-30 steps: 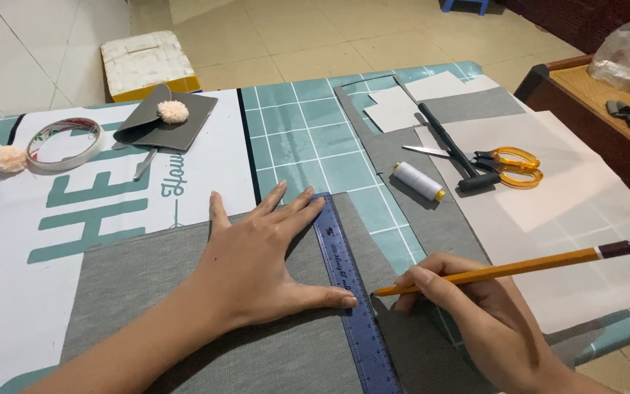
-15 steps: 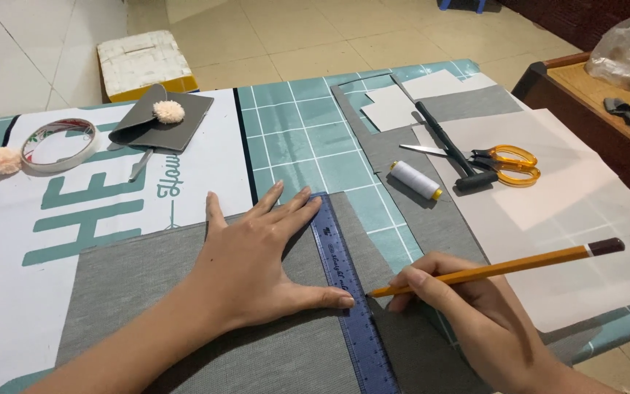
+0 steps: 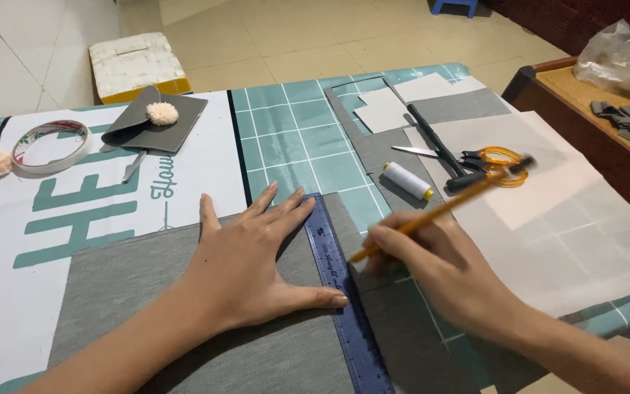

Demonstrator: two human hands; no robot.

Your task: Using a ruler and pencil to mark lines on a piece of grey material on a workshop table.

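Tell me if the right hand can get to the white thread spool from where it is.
Probably yes. The right hand lies just below the white thread spool, with only bare grey fabric between them. But it grips a pencil, so picking up the spool would likely mean freeing some fingers first.

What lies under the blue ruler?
The ruler lies on grey fabric, pinned by the left hand. Teal cutting mat shows beyond its top end; what lies under the fabric is covered.

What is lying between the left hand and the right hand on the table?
In the head view, the blue ruler lies between the left hand and the right hand, on the grey fabric. The left thumb touches its edge.
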